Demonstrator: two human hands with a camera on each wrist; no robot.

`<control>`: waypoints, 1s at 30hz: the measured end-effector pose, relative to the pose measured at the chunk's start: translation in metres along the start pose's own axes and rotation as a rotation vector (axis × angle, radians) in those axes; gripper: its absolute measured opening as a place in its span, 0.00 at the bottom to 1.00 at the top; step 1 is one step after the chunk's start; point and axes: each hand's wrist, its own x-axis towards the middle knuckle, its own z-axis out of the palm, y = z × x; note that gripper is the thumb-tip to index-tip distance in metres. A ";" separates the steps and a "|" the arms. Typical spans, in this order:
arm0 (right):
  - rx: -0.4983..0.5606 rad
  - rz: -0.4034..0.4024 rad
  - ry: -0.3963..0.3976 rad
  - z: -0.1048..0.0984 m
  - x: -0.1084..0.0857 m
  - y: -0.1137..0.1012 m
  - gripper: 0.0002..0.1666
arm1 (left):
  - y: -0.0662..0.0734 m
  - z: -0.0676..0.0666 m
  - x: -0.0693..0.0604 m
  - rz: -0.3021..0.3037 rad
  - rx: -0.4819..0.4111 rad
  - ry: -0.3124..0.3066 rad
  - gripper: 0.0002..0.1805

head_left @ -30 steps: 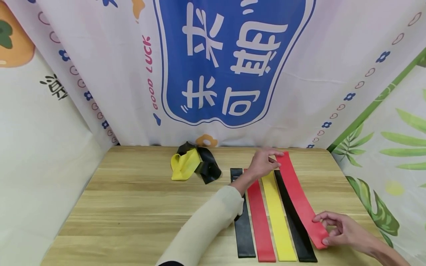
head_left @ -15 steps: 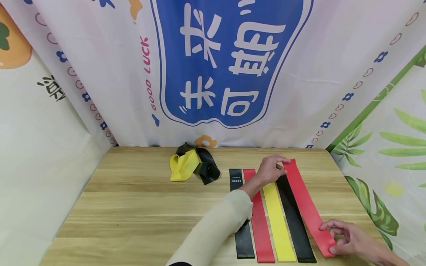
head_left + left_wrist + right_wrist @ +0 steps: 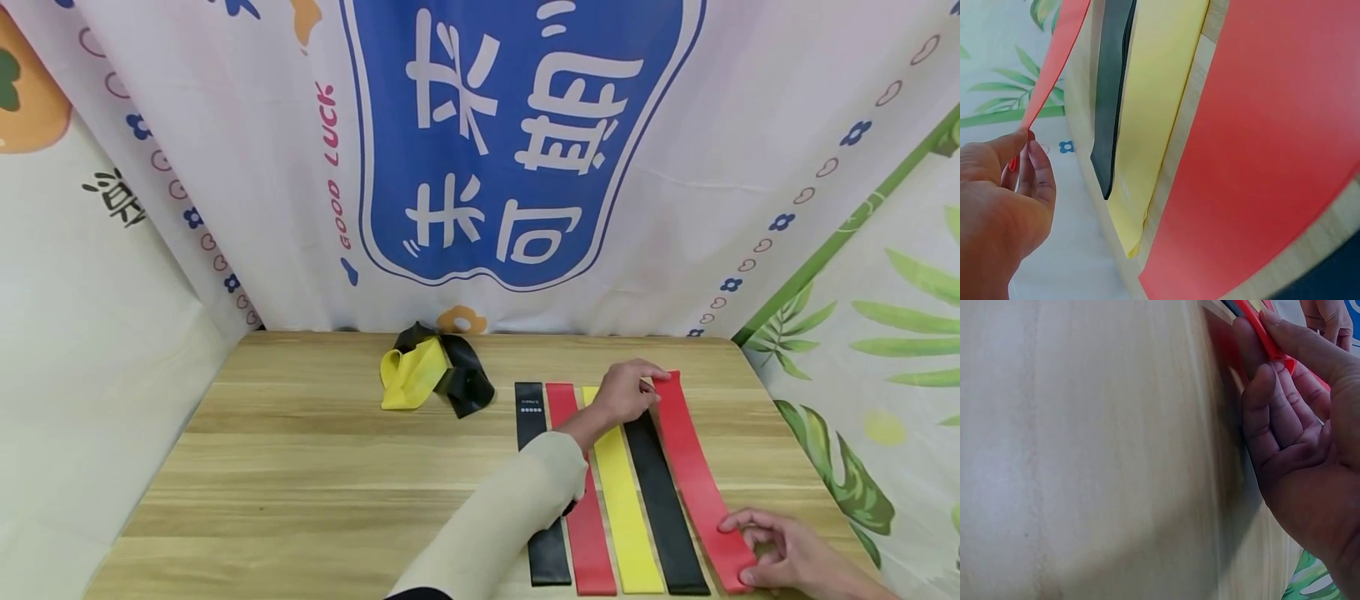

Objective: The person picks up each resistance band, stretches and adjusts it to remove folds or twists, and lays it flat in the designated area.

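Over the bench (image 3: 300,467), left hand (image 3: 628,393) and right hand (image 3: 786,552) are pinching the rightmost red band (image 3: 689,458); even tension should be straightening it.

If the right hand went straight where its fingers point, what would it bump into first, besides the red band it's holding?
Past the red resistance band, the right hand would probably meet the neighbouring black resistance band, though it might pass above; its height is unclear.

Bright, even light fills the head view. In the right wrist view, shade dims the right hand (image 3: 1307,450) at three o'clock and the wood-grain tabletop (image 3: 1104,444) at six.
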 end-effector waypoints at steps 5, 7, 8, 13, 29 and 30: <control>-0.056 -0.003 0.036 0.001 0.000 0.000 0.23 | 0.000 0.004 0.003 -0.009 0.015 -0.004 0.19; -0.068 0.004 0.044 0.001 0.001 0.000 0.22 | -0.001 0.005 0.004 -0.017 0.015 -0.006 0.19; -0.068 0.008 0.045 0.002 0.001 0.001 0.22 | -0.001 0.006 0.004 -0.020 0.016 -0.007 0.19; -0.073 0.018 0.053 0.003 0.003 0.001 0.24 | -0.003 0.008 0.006 -0.048 0.028 -0.019 0.18; -0.150 0.094 0.140 0.006 0.003 0.002 0.29 | -0.010 0.013 0.010 -0.093 0.117 -0.009 0.18; -0.161 0.093 0.141 0.006 0.002 0.002 0.29 | -0.010 0.013 0.010 -0.092 0.118 -0.008 0.18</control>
